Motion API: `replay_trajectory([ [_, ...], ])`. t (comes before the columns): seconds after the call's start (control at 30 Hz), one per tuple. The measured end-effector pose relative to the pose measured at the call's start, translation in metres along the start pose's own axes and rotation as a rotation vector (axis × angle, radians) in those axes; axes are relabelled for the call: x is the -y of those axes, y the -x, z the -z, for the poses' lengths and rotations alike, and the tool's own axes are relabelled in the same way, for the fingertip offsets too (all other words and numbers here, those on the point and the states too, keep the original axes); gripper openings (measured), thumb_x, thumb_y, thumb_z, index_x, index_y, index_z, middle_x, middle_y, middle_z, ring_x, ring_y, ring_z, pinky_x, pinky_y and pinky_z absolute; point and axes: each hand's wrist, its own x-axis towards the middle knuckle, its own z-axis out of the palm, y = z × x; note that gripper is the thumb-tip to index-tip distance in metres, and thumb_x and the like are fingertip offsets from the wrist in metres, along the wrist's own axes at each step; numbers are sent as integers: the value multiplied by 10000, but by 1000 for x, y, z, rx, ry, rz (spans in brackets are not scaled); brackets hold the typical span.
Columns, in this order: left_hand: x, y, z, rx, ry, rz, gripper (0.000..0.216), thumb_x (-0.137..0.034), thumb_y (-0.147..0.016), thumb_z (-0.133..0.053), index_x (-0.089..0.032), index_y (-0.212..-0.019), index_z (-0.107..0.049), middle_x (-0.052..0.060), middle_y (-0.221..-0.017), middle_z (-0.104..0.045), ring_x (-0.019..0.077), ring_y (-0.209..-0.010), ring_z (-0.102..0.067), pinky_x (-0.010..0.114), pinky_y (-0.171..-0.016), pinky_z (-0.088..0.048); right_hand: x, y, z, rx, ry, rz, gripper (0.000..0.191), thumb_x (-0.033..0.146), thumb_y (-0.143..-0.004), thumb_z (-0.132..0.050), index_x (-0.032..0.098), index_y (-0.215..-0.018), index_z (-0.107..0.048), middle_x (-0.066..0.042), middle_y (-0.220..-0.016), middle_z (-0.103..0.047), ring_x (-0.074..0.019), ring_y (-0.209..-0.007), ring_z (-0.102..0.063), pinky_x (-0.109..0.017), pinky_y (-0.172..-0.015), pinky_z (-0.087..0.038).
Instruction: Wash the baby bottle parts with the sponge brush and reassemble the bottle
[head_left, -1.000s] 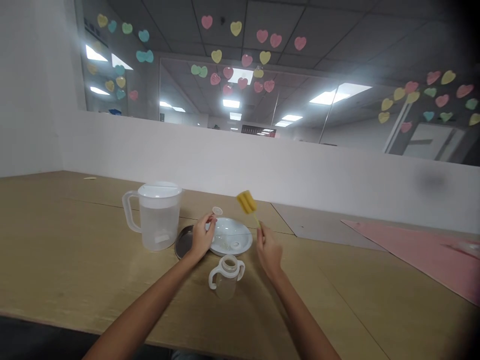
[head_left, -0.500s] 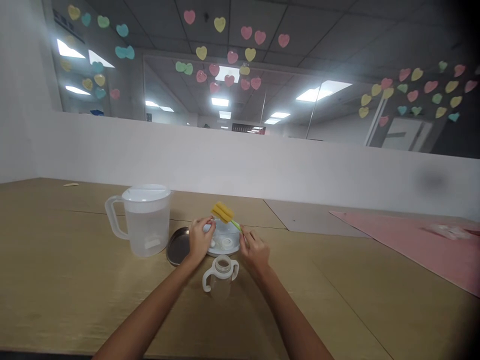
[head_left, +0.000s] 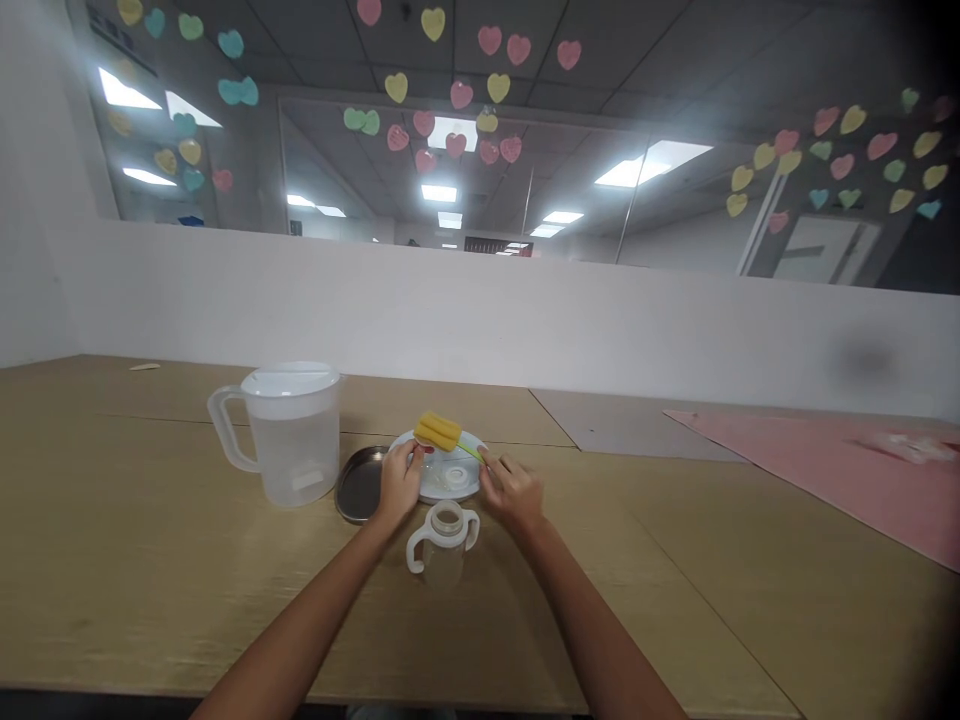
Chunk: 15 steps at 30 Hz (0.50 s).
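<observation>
A bottle brush with a yellow sponge head (head_left: 437, 431) is held over a white plate (head_left: 474, 441) by its green handle, which my right hand (head_left: 513, 490) grips. My left hand (head_left: 401, 483) is closed in a pinch at the underside of the sponge. A small pale edge shows at its fingertips, too little to name. On the plate lie small clear and white parts (head_left: 455, 477). Nearer to me, between my forearms, stands an uncapped clear bottle with two white side handles (head_left: 444, 545).
A lidded translucent pitcher (head_left: 295, 440) stands to the left. Beside it, a dark round metal tray (head_left: 360, 487) lies partly behind my left hand. A pink sheet (head_left: 810, 470) covers the table's right side. A white wall (head_left: 480, 310) with a window rises behind the table.
The sponge head has come down slightly and turned more level over the plate. My left fingers have shifted under its lower edge. The camera view has tilted a little.
</observation>
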Motion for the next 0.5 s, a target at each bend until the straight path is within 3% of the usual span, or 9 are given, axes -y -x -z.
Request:
replay_trajectory([
  [0.13,1,6,-1,-52,-91,-62,304,-333,-896,-384,-185,-883,-650,59,-894,-693,215,-879,-599,352,-840,-402,0,0,-2,26,30,-54,263,288,-868,-494,230,-1034,-690,-7,-629,-623,-92,-520,-501,-226,-531,-302],
  [0.27,3,10,-2,-182,-99,-75,230,-366,-866,-473,-194,-910,-620,48,-892,-684,214,-877,-589,356,-842,-393,-2,0,-4,62,66,-110,246,276,-842,-505,222,-976,-704,-8,-614,-620,-98,-506,-507,-241,-505,-275],
  [0.5,7,7,2,-334,-179,-71,227,-423,-807,-558,-198,-804,-589,46,-821,-633,217,-835,-570,353,-800,-398,4,-4,5,161,-61,106,216,269,-807,-535,226,-937,-701,-13,-647,-632,-108,-576,-532,-228,-563,-320],
])
